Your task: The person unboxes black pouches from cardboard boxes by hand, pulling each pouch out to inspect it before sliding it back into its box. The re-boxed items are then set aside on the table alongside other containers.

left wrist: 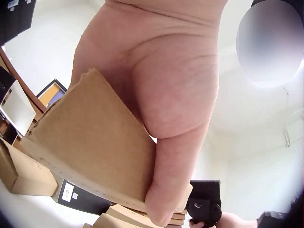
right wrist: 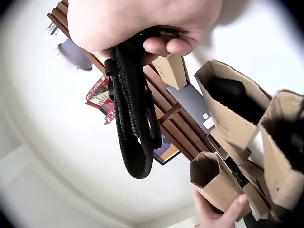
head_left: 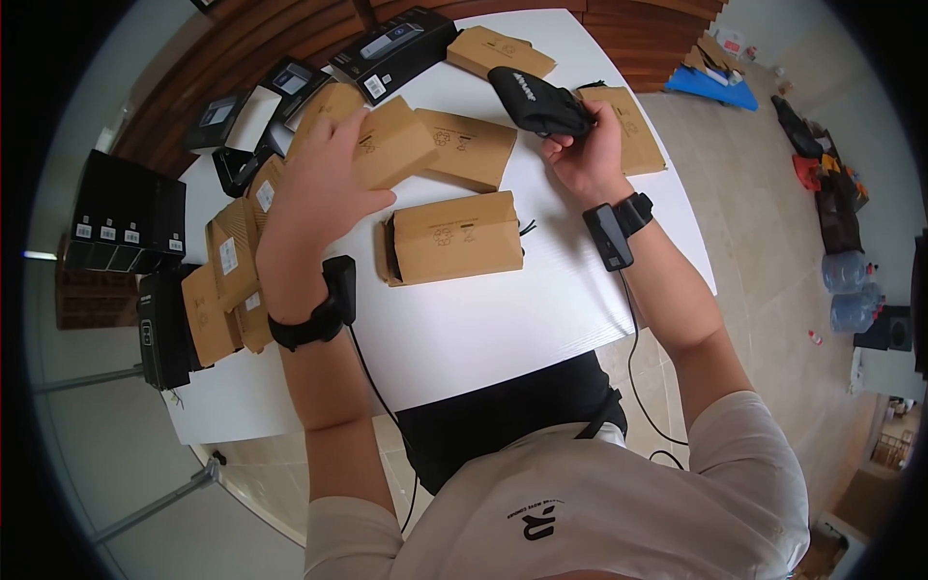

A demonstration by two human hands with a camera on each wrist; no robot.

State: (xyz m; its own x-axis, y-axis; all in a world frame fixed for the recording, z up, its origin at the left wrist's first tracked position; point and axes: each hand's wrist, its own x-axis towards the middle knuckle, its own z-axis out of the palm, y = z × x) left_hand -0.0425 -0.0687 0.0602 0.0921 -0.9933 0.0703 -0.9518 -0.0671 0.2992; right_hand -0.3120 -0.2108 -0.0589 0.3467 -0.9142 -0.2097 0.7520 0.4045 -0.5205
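My left hand grips a brown cardboard box, raised over the table, thumb on one side and fingers on the other. In the right wrist view this box shows an open end with a dark inside. My right hand pinches a black fabric pouch with white lettering between thumb and fingers, above the table's right side. Seen from the right wrist, the pouch hangs down with stitched edges. Between my forearms lies another cardboard box, with black material at both ends.
More cardboard boxes lie on the white table, one behind the middle, one at the right edge. A large black box stands at the back. Black boxes are stacked at the left. Cables run from both wrist cameras.
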